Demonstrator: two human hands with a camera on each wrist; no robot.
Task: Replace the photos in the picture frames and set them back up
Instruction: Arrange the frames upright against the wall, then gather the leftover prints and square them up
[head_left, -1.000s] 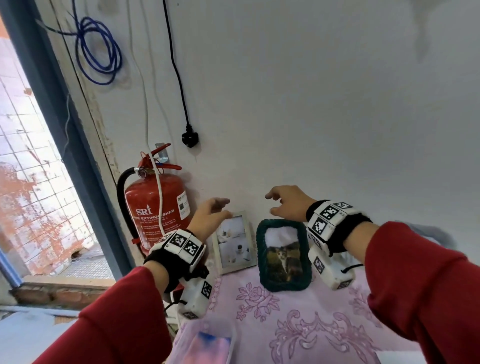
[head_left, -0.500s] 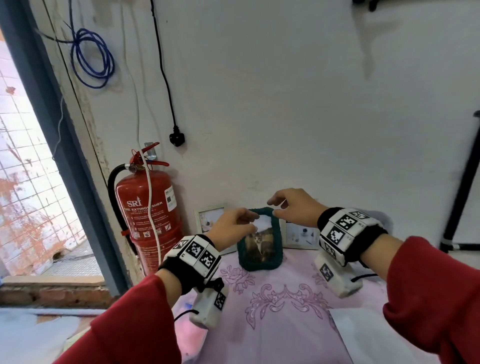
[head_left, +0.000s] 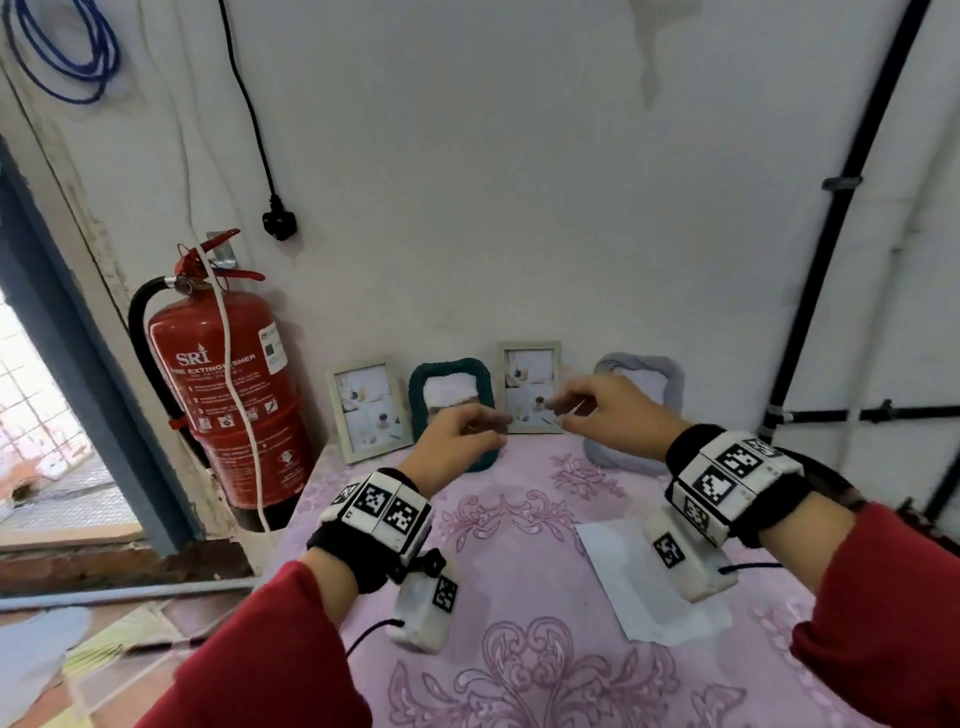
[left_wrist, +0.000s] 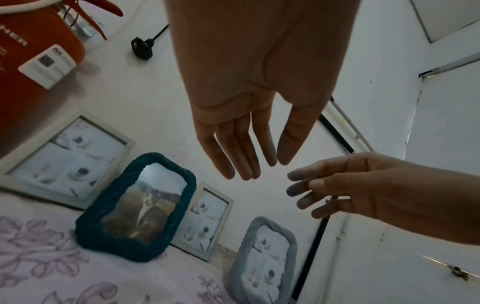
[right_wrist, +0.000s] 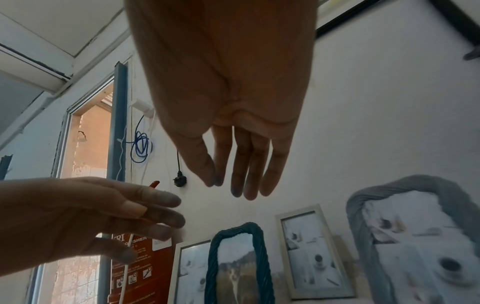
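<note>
Frames (head_left: 451, 410) stand against the wall beyond both seemingly empty, loosely open hands (head_left: 457, 447).

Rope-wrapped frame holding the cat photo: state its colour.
Dark teal rope-wrapped frame; the left wrist view shows it best.

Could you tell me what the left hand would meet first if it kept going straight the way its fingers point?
Most likely the green frame, which leans on the wall just beyond the left hand. Depth is unclear, so the fingers might pass above its top edge and reach the wall.
</note>
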